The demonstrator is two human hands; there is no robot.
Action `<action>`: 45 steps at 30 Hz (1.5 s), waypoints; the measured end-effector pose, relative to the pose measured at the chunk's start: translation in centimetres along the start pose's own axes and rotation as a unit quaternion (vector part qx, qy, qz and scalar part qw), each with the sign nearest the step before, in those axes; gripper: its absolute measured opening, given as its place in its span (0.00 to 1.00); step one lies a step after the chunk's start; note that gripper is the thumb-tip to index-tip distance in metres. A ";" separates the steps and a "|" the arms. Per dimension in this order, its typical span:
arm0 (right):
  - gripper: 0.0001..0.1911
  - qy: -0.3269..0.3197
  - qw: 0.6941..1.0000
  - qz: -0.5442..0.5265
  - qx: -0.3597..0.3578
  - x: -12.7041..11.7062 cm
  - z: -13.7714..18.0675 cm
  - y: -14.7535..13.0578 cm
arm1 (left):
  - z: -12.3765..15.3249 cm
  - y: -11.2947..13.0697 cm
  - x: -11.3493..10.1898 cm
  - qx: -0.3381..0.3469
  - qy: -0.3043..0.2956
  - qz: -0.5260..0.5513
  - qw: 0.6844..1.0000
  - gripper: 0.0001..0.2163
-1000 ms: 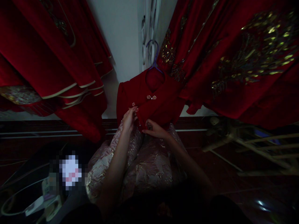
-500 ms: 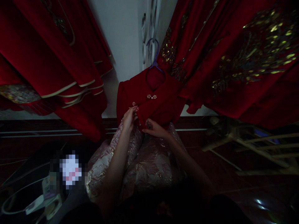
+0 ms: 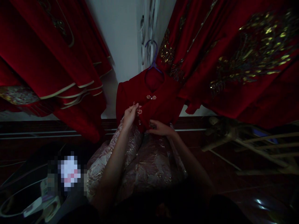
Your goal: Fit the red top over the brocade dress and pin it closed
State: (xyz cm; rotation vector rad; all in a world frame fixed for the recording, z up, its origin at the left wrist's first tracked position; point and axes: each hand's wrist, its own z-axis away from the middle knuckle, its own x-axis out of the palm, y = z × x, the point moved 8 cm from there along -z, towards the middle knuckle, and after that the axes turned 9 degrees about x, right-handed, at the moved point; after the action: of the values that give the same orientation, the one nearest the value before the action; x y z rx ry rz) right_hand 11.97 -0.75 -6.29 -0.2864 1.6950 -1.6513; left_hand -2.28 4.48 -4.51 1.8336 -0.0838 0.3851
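A short red jacket (image 3: 163, 102) with a round neck hangs in front of me on a purple hanger (image 3: 154, 53). Beaded flower ornaments (image 3: 151, 97) run across its front. My left hand (image 3: 130, 116) is closed in a pinch at the jacket's left front, where a beaded flower (image 3: 139, 111) with a dangling bead shows beside the fingertips. At the lower hem is my right hand (image 3: 160, 128), its fingers curved and the thumb apart from them; nothing is visible between them. A shiny pale pink skirt (image 3: 156, 161) spreads below the jacket, under my forearms.
Red garments with light piping (image 3: 77, 87) hang at the left. More red garments with gold sequins (image 3: 268, 40) hang at the right, near a white metal grille (image 3: 149, 31). A wooden rack or chair (image 3: 233, 137) stands low at the right. At lower left lie white items (image 3: 44, 202).
My left hand has shifted slightly right and up, baring more of the beaded flower beside its fingers. My right hand has moved a little to the right along the hem.
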 end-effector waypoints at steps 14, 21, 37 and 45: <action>0.17 -0.141 0.985 0.010 0.100 -1.7 3.3 0.4 | -1.7 5.8 8.4 0.350 -0.295 -0.328 0.827 0.19; 0.21 -0.153 0.979 -0.001 0.137 -1.6 3.5 1.3 | -2.0 6.4 9.0 0.435 -0.272 -0.516 0.685 0.13; 0.23 -0.135 0.983 0.047 0.119 -2.2 3.6 1.4 | -2.6 7.4 12.7 0.481 -0.344 -0.561 0.580 0.12; 0.15 0.054 0.998 0.043 0.005 -5.9 3.2 -3.2 | -2.2 7.5 12.9 0.525 -0.367 -0.561 0.524 0.12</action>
State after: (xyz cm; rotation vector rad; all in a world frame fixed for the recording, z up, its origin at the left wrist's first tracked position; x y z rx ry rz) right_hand 17.11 0.02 -0.98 -0.1181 1.7527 -1.6376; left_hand 7.48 6.14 6.81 2.5689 0.9354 -1.6440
